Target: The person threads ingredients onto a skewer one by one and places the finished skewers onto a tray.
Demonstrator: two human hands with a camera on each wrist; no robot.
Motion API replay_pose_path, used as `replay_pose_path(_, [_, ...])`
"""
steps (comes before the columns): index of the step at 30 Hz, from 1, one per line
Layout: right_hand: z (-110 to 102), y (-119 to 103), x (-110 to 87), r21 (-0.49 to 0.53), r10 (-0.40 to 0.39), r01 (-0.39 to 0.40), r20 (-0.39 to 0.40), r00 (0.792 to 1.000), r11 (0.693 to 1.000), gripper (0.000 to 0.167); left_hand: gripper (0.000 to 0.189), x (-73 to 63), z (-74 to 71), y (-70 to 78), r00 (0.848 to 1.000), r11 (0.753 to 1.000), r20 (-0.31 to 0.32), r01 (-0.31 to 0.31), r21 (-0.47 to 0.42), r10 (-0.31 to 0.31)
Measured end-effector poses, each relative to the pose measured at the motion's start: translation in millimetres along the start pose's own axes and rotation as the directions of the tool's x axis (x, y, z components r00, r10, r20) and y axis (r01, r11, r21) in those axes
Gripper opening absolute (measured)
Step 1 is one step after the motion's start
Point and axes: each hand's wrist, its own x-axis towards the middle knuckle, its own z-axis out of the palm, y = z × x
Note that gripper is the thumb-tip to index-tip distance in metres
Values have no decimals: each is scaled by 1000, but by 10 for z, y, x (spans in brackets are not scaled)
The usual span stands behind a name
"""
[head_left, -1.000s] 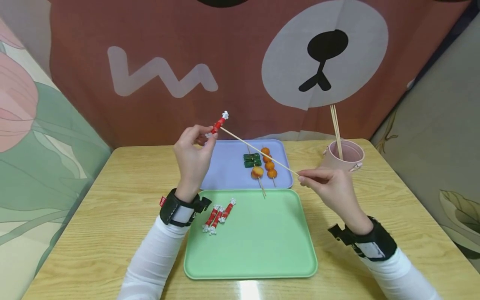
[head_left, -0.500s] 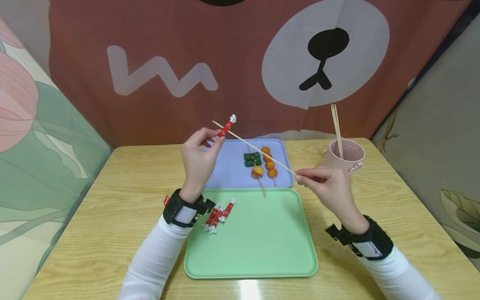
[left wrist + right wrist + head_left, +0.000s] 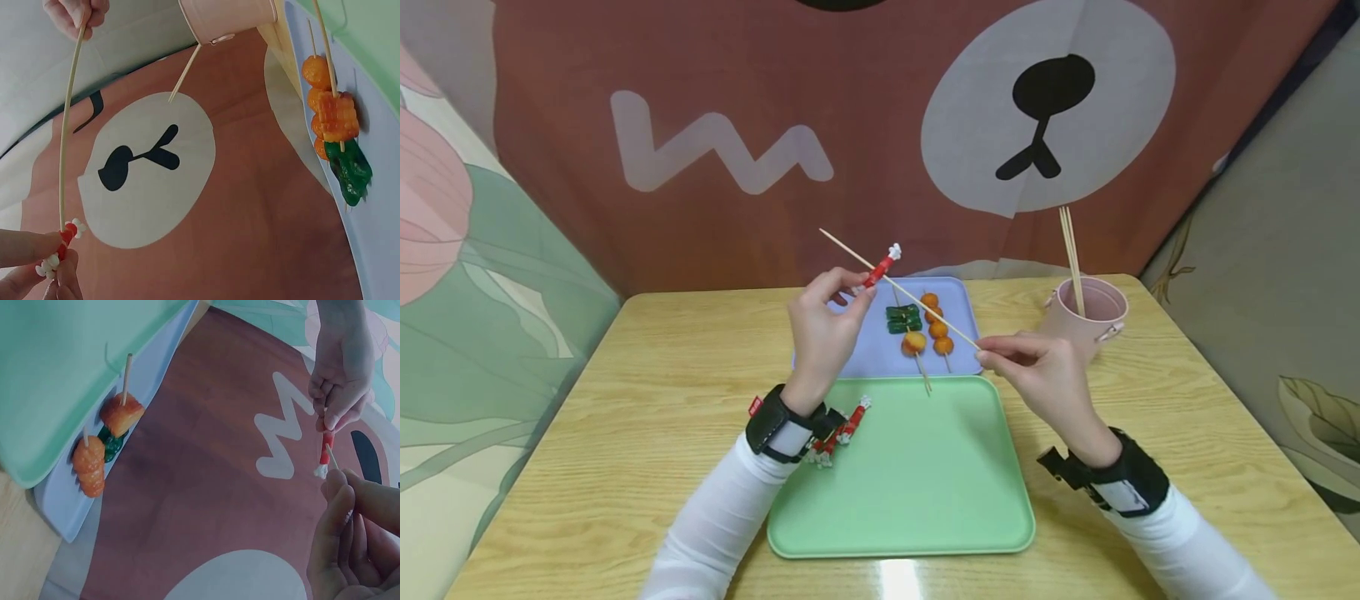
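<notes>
My left hand pinches a red roll with frilly white ends between thumb and fingers. A thin bamboo skewer runs through the roll, its tip sticking out on the far left side. At the skewer's other end, my right hand pinches it with thumb and fingertips. Both hands are raised above the trays. In the left wrist view, the skewer stretches from the roll up to the right hand. Several similar red rolls lie on the green tray, partly behind the left wrist.
Behind the green tray sits a blue tray. It bears a skewer of orange balls and another with green pieces and an orange-brown piece. A pink bucket with several bamboo skewers stands at the back right.
The left hand has moved right with the red roll, along the skewer toward the right hand. More of the skewer's tip now sticks out past the roll. The right hand has shifted slightly left.
</notes>
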Motion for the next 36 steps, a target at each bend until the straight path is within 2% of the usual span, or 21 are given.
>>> replay_pose_path(6, [43,-59,42,23,3,-3,5,1000,1000,16,8,-40,43,60,999,1000,35,-22,-11,22])
replay_pose_path(13, [86,-101,77,49,25,-25,-3,1000,999,16,6,-77,102,51,999,1000,27,-21,-17,22])
replay_pose_path(28, [112,-128,89,30,-31,32,-35,999,999,14,6,-69,46,67,998,1000,57,-4,-19,5])
replay_pose_path(36, [151,-189,107,59,-13,15,-40,999,998,15,8,-126,92,100,990,999,138,-18,-33,22])
